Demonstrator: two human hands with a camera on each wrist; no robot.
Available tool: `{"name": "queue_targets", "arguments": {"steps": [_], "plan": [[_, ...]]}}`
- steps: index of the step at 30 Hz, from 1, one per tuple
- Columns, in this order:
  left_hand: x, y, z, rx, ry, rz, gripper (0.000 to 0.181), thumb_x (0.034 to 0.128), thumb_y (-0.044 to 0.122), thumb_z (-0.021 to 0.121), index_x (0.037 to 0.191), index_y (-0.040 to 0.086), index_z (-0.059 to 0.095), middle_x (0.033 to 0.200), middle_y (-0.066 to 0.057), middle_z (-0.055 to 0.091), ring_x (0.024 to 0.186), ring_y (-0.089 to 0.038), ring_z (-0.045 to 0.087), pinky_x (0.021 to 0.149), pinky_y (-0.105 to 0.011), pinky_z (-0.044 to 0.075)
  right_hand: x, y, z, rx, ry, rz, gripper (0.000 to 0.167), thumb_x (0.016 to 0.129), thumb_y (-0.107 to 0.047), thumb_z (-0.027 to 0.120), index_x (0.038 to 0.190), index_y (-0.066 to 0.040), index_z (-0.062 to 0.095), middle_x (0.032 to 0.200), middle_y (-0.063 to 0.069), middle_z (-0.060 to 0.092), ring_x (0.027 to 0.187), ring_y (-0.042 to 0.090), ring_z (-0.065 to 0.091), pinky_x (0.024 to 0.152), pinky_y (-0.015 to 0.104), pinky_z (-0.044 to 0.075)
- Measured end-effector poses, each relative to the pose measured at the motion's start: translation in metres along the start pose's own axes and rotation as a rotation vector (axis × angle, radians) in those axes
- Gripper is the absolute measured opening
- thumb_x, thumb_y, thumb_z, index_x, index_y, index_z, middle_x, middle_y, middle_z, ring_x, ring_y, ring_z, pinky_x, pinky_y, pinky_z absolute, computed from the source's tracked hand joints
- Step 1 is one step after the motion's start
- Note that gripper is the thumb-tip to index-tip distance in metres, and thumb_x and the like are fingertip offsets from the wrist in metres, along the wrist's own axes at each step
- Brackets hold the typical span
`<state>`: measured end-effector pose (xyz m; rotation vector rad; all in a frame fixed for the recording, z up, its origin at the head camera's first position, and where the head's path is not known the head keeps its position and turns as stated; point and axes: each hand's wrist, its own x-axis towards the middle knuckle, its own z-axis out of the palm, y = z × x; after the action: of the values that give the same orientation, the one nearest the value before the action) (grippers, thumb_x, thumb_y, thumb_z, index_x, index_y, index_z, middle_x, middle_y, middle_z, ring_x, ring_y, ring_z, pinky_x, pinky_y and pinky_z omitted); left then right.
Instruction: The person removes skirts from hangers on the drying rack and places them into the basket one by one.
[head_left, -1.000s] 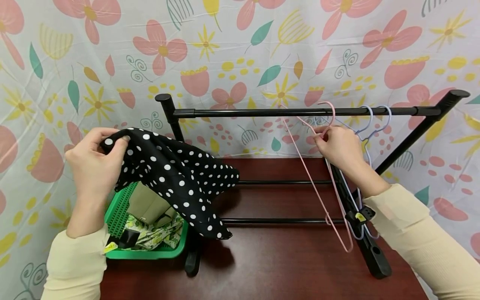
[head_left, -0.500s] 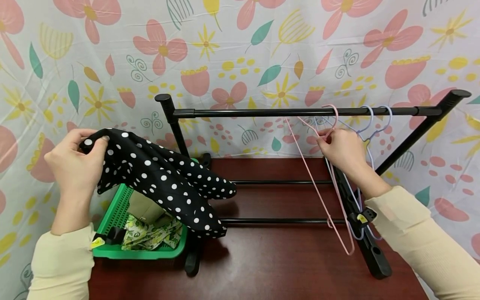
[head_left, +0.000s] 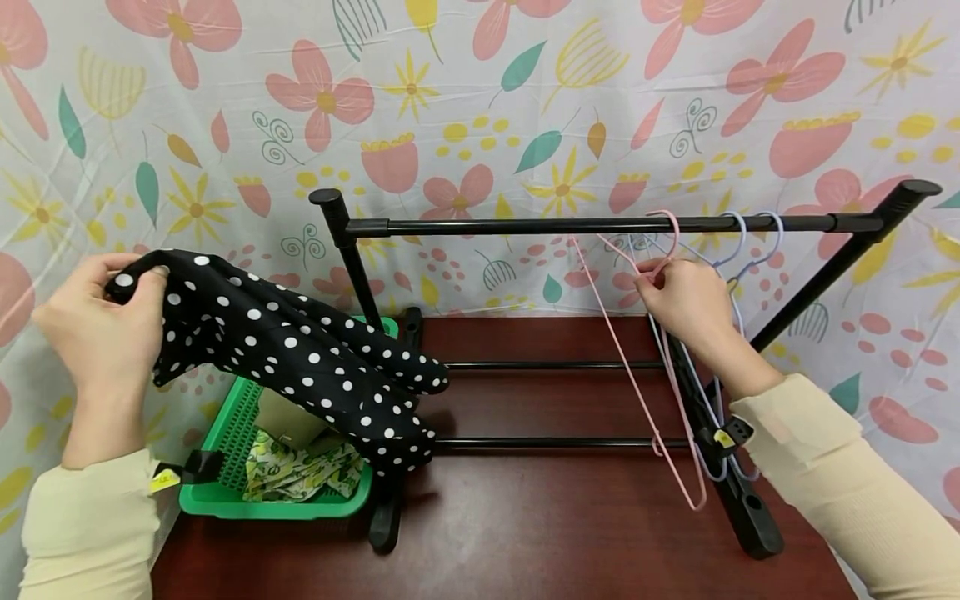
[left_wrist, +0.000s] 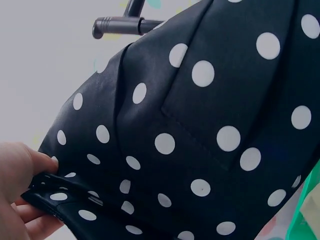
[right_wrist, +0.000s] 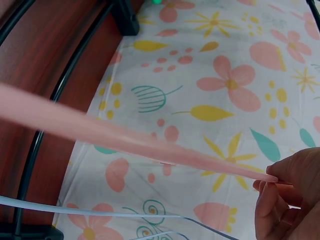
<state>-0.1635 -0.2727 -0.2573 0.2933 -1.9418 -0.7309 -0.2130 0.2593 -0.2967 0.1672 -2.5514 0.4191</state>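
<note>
In the head view my left hand [head_left: 105, 325] pinches one end of a black garment with white polka dots [head_left: 285, 342]. The cloth stretches right and down, ending in two separate flaps above the basket. The left wrist view shows my thumb above and fingers beneath the edge of the dotted cloth [left_wrist: 165, 145]. My right hand [head_left: 690, 304] pinches a pink hanger [head_left: 630, 375] just below its hook. That hook is at the rack's top rail [head_left: 510, 226]. In the right wrist view, thumb and finger meet on the pink hanger [right_wrist: 150, 147].
A green basket [head_left: 202, 500] at left holds a khaki cloth [head_left: 288, 417] and a green-patterned cloth [head_left: 300, 471], partly under the dotted garment. Pale blue hangers [head_left: 776, 242] hang at the rail's right. The rack stands on a brown table [head_left: 540, 525] before a floral curtain [head_left: 465, 100].
My left hand has moved left, drawing the dotted garment with it and uncovering more of the basket. My right hand has barely moved; the pink hanger shifted slightly right.
</note>
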Motion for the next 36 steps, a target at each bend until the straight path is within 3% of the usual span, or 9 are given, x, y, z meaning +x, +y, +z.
{"name": "queue_targets", "arguments": {"steps": [7,10,12,15,19,21,26,30,36], "plan": [[0.008,-0.008,-0.002,0.082,0.055,0.007,0.02,0.0811,0.02,0.061,0.089,0.008,0.074,0.09,-0.008,0.072,0.063,0.028,0.033,0.074,-0.008,0.031,-0.001,0.0,-0.001,-0.011,-0.003,0.025,0.03,0.083,-0.024,0.059,0.058,-0.007,0.067,0.055,0.013,0.06,0.056,0.037,0.056,0.043,0.043,0.034],[0.009,-0.012,-0.001,0.106,0.06,0.026,0.019,0.0809,0.018,0.061,0.089,0.006,0.074,0.093,-0.013,0.07,0.071,0.019,0.046,0.095,-0.019,0.023,-0.002,0.0,0.0,-0.011,-0.002,0.023,0.03,0.083,-0.024,0.06,0.06,-0.007,0.067,0.055,0.013,0.059,0.056,0.037,0.055,0.042,0.043,0.033],[0.01,-0.015,-0.001,0.118,0.059,0.02,0.019,0.0807,0.019,0.061,0.089,0.006,0.074,0.094,-0.011,0.071,0.079,0.005,0.057,0.102,-0.028,0.013,-0.001,0.0,0.0,-0.009,-0.005,0.024,0.031,0.084,-0.024,0.06,0.06,-0.007,0.068,0.055,0.012,0.06,0.055,0.037,0.055,0.042,0.042,0.033],[0.014,-0.018,-0.001,0.122,0.066,-0.01,0.02,0.0807,0.02,0.061,0.089,0.007,0.074,0.093,0.004,0.071,0.086,-0.004,0.061,0.101,-0.021,0.013,-0.001,0.0,-0.001,-0.005,-0.009,0.021,0.034,0.084,-0.024,0.06,0.056,-0.007,0.065,0.052,0.011,0.058,0.053,0.035,0.054,0.041,0.04,0.031],[0.022,-0.022,-0.003,0.1,0.093,-0.042,0.018,0.0811,0.023,0.062,0.089,0.014,0.075,0.078,0.035,0.057,0.075,0.022,0.044,0.078,-0.007,0.031,-0.001,0.001,-0.001,0.002,0.003,0.0,0.036,0.084,-0.023,0.061,0.051,-0.008,0.061,0.048,0.008,0.055,0.05,0.031,0.052,0.042,0.039,0.03],[0.024,-0.022,-0.003,0.119,0.099,-0.054,0.019,0.0827,0.027,0.061,0.092,0.017,0.074,0.078,0.037,0.054,0.075,0.022,0.042,0.073,-0.006,0.032,-0.001,0.001,0.0,0.007,0.008,-0.009,0.036,0.083,-0.023,0.061,0.051,-0.008,0.061,0.048,0.008,0.056,0.05,0.032,0.053,0.043,0.041,0.031],[0.03,-0.019,-0.002,0.172,0.087,-0.041,0.026,0.0875,0.028,0.056,0.1,0.011,0.071,0.1,0.002,0.069,0.094,-0.008,0.061,0.089,-0.011,0.034,-0.001,0.0,0.0,0.003,0.0,0.003,0.034,0.084,-0.025,0.062,0.054,-0.007,0.063,0.052,0.011,0.058,0.054,0.036,0.055,0.044,0.044,0.033],[0.034,-0.017,0.001,0.164,0.089,-0.003,0.025,0.0872,0.022,0.057,0.1,0.005,0.07,0.103,-0.011,0.068,0.098,-0.03,0.062,0.103,-0.016,0.025,-0.002,-0.001,0.0,-0.008,-0.02,0.023,0.033,0.084,-0.025,0.061,0.058,-0.007,0.066,0.055,0.012,0.06,0.057,0.038,0.056,0.043,0.043,0.033],[0.027,-0.017,0.009,0.18,0.107,0.093,0.024,0.0867,0.021,0.057,0.097,0.005,0.071,0.095,-0.013,0.07,0.089,-0.039,0.062,0.08,-0.04,0.042,-0.001,-0.001,0.0,-0.014,-0.028,0.024,0.033,0.084,-0.026,0.061,0.057,-0.007,0.066,0.054,0.011,0.059,0.056,0.037,0.055,0.042,0.041,0.032]]}}
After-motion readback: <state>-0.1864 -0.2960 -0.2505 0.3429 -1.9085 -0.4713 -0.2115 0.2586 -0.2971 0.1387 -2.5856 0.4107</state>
